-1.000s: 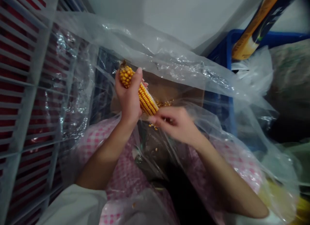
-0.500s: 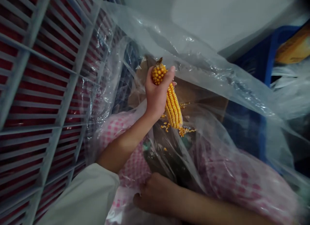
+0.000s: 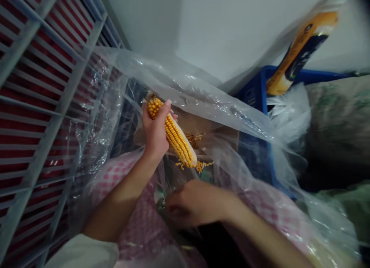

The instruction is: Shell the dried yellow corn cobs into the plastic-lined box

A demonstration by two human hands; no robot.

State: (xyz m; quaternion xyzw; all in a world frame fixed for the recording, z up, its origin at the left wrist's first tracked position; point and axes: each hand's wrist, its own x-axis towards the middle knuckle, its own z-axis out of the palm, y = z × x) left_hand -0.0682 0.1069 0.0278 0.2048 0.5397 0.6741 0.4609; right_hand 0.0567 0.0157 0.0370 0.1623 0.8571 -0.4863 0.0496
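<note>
My left hand (image 3: 156, 134) is closed round the upper end of a yellow corn cob (image 3: 176, 139), which points down and to the right over a clear plastic sheet (image 3: 202, 102). Loose kernels (image 3: 199, 166) lie on the plastic just below the cob's tip. Lower down, my right hand (image 3: 196, 202) is curled against the plastic over my lap; its fingers are blurred and I cannot make out what they hold, if anything. Pink checked cloth (image 3: 138, 225) shows under the plastic.
A grey slatted rack with red behind it (image 3: 43, 118) fills the left. A blue crate (image 3: 257, 98) stands at the right with an orange and dark packet (image 3: 300, 52) leaning in it and bagged goods (image 3: 335, 121) beside it. A pale wall is behind.
My right hand left the cob's tip, dropped to my lap and has come back up a little. My left hand kept hold of the cob throughout. Kernels have gathered on the plastic.
</note>
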